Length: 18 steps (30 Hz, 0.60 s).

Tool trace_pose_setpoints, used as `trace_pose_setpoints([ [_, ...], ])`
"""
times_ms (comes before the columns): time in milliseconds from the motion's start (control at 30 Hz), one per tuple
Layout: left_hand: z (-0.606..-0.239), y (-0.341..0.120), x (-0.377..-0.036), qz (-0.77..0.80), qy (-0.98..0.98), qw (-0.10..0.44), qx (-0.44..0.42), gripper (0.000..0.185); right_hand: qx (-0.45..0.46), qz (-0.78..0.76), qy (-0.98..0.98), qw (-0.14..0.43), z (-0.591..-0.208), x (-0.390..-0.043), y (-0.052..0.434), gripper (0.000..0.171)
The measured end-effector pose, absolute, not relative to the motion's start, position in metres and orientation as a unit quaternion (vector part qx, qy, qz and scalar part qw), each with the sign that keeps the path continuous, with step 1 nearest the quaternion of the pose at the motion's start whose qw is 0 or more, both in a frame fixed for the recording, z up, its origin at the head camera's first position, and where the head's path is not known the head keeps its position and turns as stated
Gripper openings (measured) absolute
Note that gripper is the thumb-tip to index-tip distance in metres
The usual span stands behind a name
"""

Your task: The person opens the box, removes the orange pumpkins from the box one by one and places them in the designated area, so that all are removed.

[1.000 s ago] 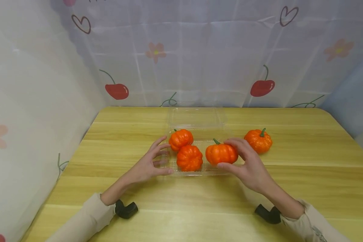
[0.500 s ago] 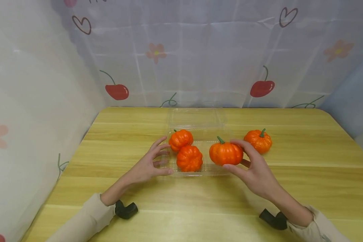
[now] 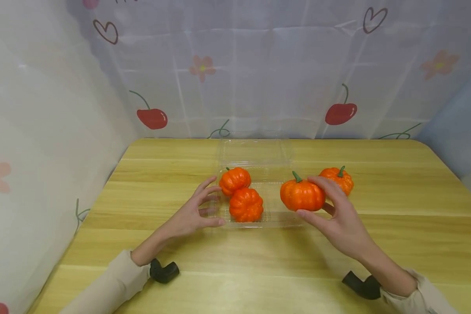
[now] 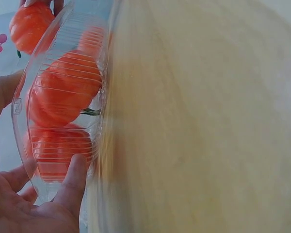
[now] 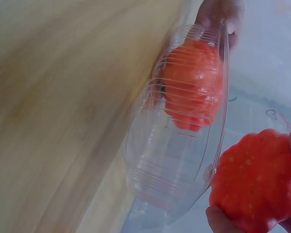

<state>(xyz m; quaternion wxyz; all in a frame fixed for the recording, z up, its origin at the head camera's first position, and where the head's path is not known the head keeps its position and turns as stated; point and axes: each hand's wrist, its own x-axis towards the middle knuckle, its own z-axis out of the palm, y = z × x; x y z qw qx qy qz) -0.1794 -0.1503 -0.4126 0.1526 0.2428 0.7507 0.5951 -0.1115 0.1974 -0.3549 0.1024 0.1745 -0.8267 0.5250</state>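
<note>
A clear plastic clamshell box (image 3: 276, 218) lies open mid-table, its lid (image 3: 255, 152) folded back. Two orange pumpkins (image 3: 235, 180) (image 3: 246, 204) sit in its left half; the left wrist view shows them (image 4: 70, 87) through the ribbed wall. My left hand (image 3: 192, 213) touches the box's left end with spread fingers (image 4: 72, 182). My right hand (image 3: 339, 213) grips a third pumpkin (image 3: 302, 195), lifted just above the box's right edge, also seen in the right wrist view (image 5: 257, 182). A fourth pumpkin (image 3: 339, 176) rests on the table behind that hand.
The wooden table (image 3: 396, 226) is walled by a printed curtain (image 3: 259, 65) at the back and both sides. Bare wood lies in front of the box and to its right. Black wrist mounts (image 3: 162, 270) (image 3: 361, 285) sit at both forearms.
My right hand has lifted the third pumpkin out of the box's right half and carried it up and to the right. The left hand has stayed at the box.
</note>
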Motion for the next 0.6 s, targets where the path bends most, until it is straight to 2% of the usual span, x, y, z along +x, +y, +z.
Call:
trace_pose_setpoints([
  [600,-0.4137,-0.1504,-0.1794,0.596,0.750,0.154,0.242,0.102,0.149,0.549,-0.819,0.070,-0.3588,-0.1060,0.2020,0.064],
])
